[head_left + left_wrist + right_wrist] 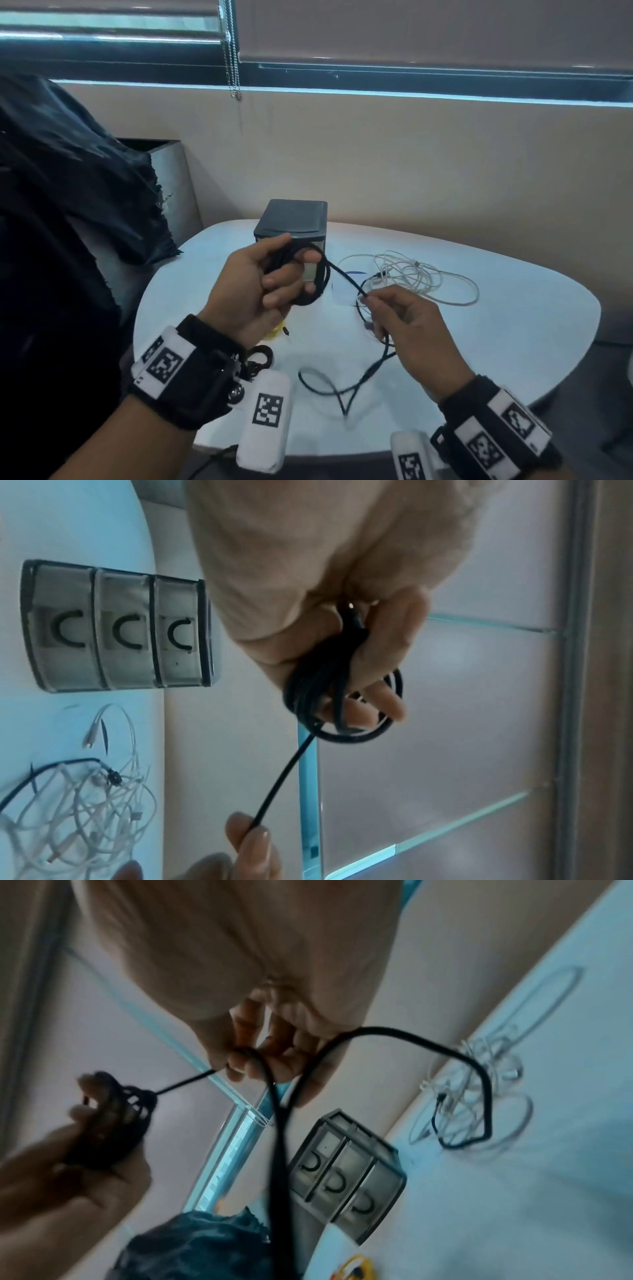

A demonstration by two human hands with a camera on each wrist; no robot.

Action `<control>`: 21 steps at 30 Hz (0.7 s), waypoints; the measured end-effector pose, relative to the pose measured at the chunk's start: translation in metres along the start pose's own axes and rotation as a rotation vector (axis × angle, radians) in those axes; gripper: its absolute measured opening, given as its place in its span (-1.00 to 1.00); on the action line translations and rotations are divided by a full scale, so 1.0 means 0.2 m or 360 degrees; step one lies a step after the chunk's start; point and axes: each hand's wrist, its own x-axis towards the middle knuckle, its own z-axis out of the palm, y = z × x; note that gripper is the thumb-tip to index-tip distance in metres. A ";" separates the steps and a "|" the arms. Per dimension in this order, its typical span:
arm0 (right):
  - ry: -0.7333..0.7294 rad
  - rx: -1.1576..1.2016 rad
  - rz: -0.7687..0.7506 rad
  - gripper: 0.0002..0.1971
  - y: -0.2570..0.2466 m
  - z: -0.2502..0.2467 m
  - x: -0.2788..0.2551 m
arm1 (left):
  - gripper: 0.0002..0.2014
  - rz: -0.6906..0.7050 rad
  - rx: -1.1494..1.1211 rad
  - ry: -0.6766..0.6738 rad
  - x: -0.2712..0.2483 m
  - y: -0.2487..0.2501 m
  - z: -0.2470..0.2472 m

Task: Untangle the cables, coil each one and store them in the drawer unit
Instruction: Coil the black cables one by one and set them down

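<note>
Left hand [253, 291] held above the table [513, 342], fingers curled round a coiled bundle of the black cable [342, 277]. Right hand [411, 329] pinches the same cable between thumb and fingertips just beside the coil; the slack hangs down and loops near the table's front edge. Drawer unit [294, 219] sits at the far edge (three drawers, all pushed in). White cables [418, 274] lie tangled to its right.

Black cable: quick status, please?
Left hand holds black cable coil; right hand pinches its free run. Drawer unit shut. White cables tangled.
</note>
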 end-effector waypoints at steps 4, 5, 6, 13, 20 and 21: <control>-0.0221 -0.0060 0.0205 -0.88 0.00 0.04 -0.05 | -0.52 0.0199 -0.0087 0.0088 0.06 -0.08 0.01; -0.0256 -0.0222 0.0143 -0.90 0.01 0.05 -0.07 | -0.51 0.0251 -0.0119 0.0119 0.08 -0.10 0.00; -0.0288 -0.0393 0.0055 -0.91 0.01 0.06 -0.09 | -0.51 0.0310 -0.0113 0.0158 0.09 -0.11 0.00; -0.0232 -0.1239 -0.0274 -0.91 -0.11 -0.03 -0.18 | -0.57 0.0541 0.1479 0.0353 0.14 -0.18 -0.01; -0.0159 -0.1326 -0.0296 -0.90 -0.34 -0.25 -0.11 | -0.60 0.0421 0.2575 -0.0372 0.02 -0.23 0.01; -0.0175 -0.1291 -0.0301 -0.84 -0.37 -0.27 -0.11 | -0.59 0.0512 0.2643 -0.0372 0.01 -0.23 0.00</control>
